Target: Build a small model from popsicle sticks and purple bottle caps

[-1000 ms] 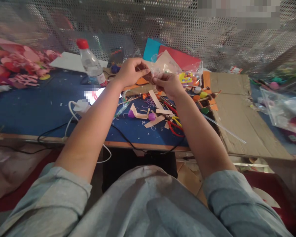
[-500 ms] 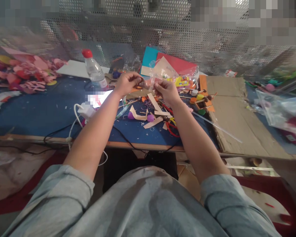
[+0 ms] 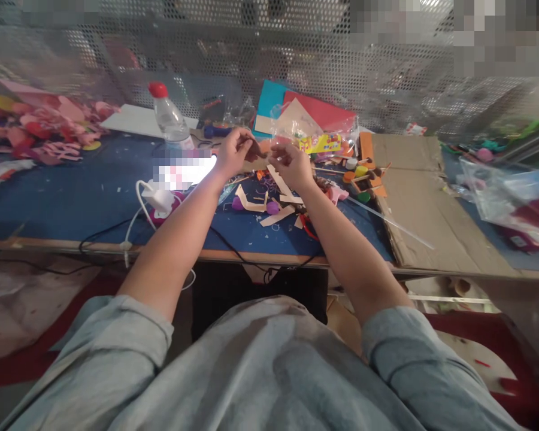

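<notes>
Above the middle of the blue table, my left hand point(image 3: 232, 154) pinches a small brownish piece point(image 3: 254, 153) between thumb and fingers. Its exact kind is too small to tell. My right hand point(image 3: 295, 166) is closed in a pinch close by, its fingertips at the right end of that piece; what they hold is hidden. Below the hands lie pale strips point(image 3: 277, 216) and a bent pale strip point(image 3: 253, 206) with a purple lump point(image 3: 273, 208) at each end. Red-handled scissors point(image 3: 311, 227) lie partly under my right forearm.
A water bottle point(image 3: 169, 123) with a red cap stands left of my hands, near a bright phone screen point(image 3: 206, 169) and a white charger point(image 3: 159, 199) with cables. Coloured sheets point(image 3: 323, 114) and plastic packaging lie behind. Cardboard point(image 3: 415, 197) is at right; pink pieces point(image 3: 40, 126) heap at left.
My fingertips have shifted slightly, and my right hand has moved a little left and down. The brownish piece shows less clear, shiny material beside it. The view has tilted slightly.
</notes>
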Motion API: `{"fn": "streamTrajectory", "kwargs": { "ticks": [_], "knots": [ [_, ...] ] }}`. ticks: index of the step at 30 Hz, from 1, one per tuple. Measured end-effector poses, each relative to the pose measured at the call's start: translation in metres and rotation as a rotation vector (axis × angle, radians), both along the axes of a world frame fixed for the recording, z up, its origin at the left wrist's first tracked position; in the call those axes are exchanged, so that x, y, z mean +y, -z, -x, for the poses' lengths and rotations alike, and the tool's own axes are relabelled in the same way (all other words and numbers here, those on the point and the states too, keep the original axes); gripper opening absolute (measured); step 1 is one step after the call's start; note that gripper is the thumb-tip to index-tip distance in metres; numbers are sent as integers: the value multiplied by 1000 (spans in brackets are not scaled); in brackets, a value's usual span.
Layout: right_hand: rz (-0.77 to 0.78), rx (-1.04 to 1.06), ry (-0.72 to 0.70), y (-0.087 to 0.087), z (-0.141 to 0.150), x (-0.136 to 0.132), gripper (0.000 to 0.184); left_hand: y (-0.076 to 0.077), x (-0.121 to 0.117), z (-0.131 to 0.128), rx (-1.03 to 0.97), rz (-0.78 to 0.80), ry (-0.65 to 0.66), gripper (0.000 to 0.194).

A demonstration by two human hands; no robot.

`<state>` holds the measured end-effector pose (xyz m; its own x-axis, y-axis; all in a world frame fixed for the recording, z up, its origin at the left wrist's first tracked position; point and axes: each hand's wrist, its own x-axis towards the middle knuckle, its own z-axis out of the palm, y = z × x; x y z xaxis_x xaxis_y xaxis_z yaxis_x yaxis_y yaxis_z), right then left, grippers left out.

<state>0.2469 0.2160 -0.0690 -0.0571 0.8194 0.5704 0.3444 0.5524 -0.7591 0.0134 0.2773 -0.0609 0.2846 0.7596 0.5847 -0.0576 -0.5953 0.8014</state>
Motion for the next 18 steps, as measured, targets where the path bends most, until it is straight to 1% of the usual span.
{"fn": "streamTrajectory", "kwargs": {
  "ticks": [3,6,9,14,18],
  "knots": [
    [23,62,41,5,0,5,38,3,3,1,2,10,26,73],
    [44,99,33,9,0,8,42,5,3,-2,10,5,19,69],
    [14,123,44,13,0,11,46,4,-1,-5,39,10,7,67],
    [-26,42,74,11,-1,10,40,0,-7,-7,51,76,38,60],
    [-79,-24,166,4,-2,-1,29,-1,-9,-7,60,87,45,57]
  ]
}}
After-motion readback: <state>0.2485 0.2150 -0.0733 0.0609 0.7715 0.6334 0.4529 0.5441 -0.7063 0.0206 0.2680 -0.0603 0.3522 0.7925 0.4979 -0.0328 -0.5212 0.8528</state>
